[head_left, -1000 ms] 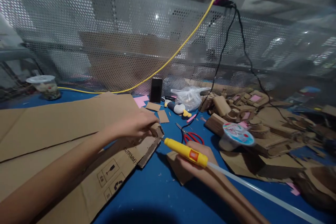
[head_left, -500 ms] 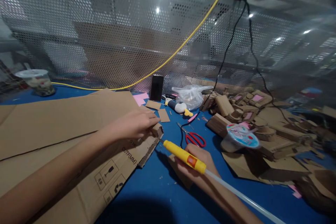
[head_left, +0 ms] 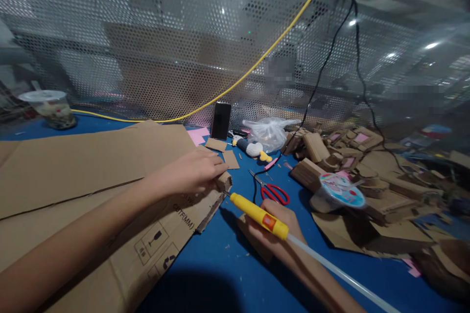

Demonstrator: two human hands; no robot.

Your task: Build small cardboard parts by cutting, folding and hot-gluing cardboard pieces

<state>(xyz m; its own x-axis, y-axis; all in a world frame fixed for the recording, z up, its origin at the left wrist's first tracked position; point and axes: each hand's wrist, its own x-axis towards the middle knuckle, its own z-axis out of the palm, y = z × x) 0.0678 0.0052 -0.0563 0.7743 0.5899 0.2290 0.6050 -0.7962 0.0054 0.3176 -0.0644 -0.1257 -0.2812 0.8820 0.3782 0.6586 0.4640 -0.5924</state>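
My left hand (head_left: 196,171) lies over a small folded cardboard piece (head_left: 224,181) at the right edge of a large cardboard sheet (head_left: 99,151), its fingers closed on that piece. In my right hand (head_left: 273,230) is a yellow glue gun (head_left: 257,215) with an orange switch and a long clear glue stick out of its back. The metal tip points left and meets the edge of the small folded piece, close beside my left fingers. A cardboard scrap (head_left: 253,237) shows under my right hand; whether it is held cannot be made out.
Red-handled scissors (head_left: 275,194), a black phone (head_left: 221,121), a plastic bag (head_left: 270,133) and a knitted toy (head_left: 249,147) lie beyond my hands. Cardboard pieces (head_left: 396,181) and a lidded cup (head_left: 340,190) are at right, another cup (head_left: 55,110) at far left. A black cable (head_left: 316,88) hangs down.
The view has shifted slightly. Both hands keep nearly the same pose, with the glue gun tip still at the small folded piece.
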